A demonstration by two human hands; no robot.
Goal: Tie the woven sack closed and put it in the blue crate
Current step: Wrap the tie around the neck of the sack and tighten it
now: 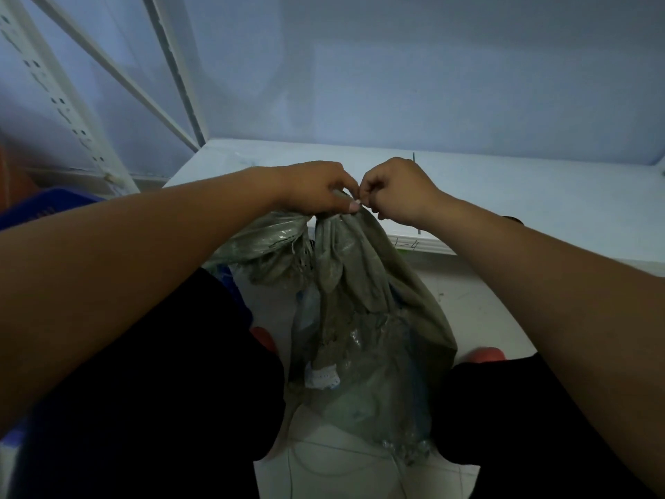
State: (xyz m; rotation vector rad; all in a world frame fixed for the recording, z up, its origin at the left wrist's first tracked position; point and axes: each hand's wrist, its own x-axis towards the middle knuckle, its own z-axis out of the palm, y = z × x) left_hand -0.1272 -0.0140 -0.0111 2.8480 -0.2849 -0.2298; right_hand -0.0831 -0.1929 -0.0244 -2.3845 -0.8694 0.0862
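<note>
the person sat with both bare forearms stretched forward, hands meeting a little above the middle of the frame. the left hand (316, 189) was closed around the gathered neck of the woven sack (363, 318), thumb pressed across the bunched fabric. the right hand (396, 189) was curled tight just beside it, fingertips pinching at the same gathered top, the two hands touching or very nearly so. whether a cord or only the sack's own fabric sat between the fingers, i could not tell.

the grey-green sack hung down from that grip through the centre of the frame, between the person's knees in dark trousers (162, 390), its lower end reaching the pale tiled floor (324, 473) at the bottom centre. part of its loose mouth flopped over to the left below the left hand. a small white patch showed on the sack's lower left side.

the blue crate (46, 207) stood at the left edge of the frame, mostly hidden behind the left forearm, well apart from the sack's neck. a white shelf board (521, 196) ran across the frame behind the hands, and a white perforated rack upright (61, 102) rose in the upper left.
</note>
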